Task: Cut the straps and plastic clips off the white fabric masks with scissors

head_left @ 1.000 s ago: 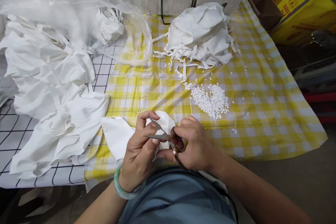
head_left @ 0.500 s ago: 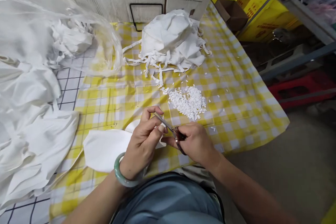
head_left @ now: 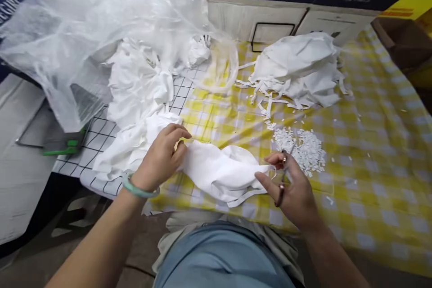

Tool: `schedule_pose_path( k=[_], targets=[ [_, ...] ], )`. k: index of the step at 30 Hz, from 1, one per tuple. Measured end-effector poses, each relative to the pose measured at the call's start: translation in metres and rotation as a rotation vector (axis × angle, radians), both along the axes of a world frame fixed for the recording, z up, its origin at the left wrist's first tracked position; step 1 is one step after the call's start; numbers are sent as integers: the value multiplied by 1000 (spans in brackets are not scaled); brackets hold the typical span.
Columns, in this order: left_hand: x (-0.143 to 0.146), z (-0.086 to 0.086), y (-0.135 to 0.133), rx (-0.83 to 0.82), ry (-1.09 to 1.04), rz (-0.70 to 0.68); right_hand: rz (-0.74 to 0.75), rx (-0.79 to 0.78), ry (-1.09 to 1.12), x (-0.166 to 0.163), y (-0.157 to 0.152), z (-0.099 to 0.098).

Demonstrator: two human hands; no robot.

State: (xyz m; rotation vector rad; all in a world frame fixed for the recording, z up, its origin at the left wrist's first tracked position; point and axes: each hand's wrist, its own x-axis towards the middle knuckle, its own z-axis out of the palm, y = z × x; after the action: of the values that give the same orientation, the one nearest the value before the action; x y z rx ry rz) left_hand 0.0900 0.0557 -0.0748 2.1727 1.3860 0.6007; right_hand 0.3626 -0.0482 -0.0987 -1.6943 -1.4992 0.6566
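Note:
A white cloth piece (head_left: 219, 168) with a narrow strip along its lower edge is stretched between my two hands over the table's front part. My left hand (head_left: 162, 155), a green bangle at its wrist, pinches the left end. My right hand (head_left: 295, 191) carries scissors (head_left: 281, 184) with brown handles in its curled fingers, the blades pointing away from me. Thumb and fingers of that same hand also close on the cloth's right end, by a thin loop. Just beyond the scissors lies a heap of small white snippets (head_left: 308, 150).
A pile of white cloth pieces with straps (head_left: 297, 65) sits at the back right. More white cloth (head_left: 138, 85) lies at the left beside a clear plastic bag (head_left: 135, 4). Beer cartons (head_left: 232, 15) stand along the back. A yellow checked cloth (head_left: 378, 162) covers the table.
My view has swung left. The scissors have come away from my left fingers, and my hands have moved apart, spreading the cloth piece between them.

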Motion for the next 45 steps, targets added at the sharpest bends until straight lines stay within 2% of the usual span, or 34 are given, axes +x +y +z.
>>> schedule_pose_path(
  k=[2,4,8,11,14,15,18,20,25,28,30,31,32,34,36,38,40,42,45],
  targets=[
    [-19,-14,8,-25,90,-54,91,50,-45,-25,16,5],
    [-22,-19,7,-53,86,-145,207,69,-44,-51,34,8],
    [-19,-4,-16,-69,-132,-226,347,-32,1,-87,62,0],
    [-27,2,-27,-146,-257,-226,346,-82,-26,-93,65,-12],
    [-33,-9,-18,-37,-133,-104,356,-21,-8,-90,59,-13],
    [-31,-14,-13,-1,-81,-122,370,13,7,-88,57,-10],
    [-19,-21,2,-14,-41,-325,416,126,43,-84,47,0],
    [-12,-16,4,-76,-128,-374,431,170,63,-80,40,3],
    [-17,19,-22,-260,-369,-173,369,176,168,-72,27,-6],
    [-28,31,-43,-526,-449,-210,281,230,185,-72,25,-10],
    [-32,28,-53,-680,-433,-242,231,286,187,-74,26,-9],
    [-33,23,-56,-661,-398,-218,215,313,190,-75,27,-8],
    [-33,17,-58,-569,-349,-172,205,334,198,-76,27,-6],
    [-30,4,-58,-288,-240,-101,197,354,227,-78,27,-2],
    [-26,-7,-54,-124,-175,-173,195,367,254,-79,27,3],
    [-19,-14,-47,-90,-170,-275,200,384,265,-77,24,7],
    [-12,-15,-39,-74,-200,-307,207,399,257,-75,21,10],
    [-5,-9,-32,-89,-229,-320,207,400,227,-71,17,12],
    [0,9,-26,-244,-239,-328,201,399,163,-61,12,10]
  ],
)
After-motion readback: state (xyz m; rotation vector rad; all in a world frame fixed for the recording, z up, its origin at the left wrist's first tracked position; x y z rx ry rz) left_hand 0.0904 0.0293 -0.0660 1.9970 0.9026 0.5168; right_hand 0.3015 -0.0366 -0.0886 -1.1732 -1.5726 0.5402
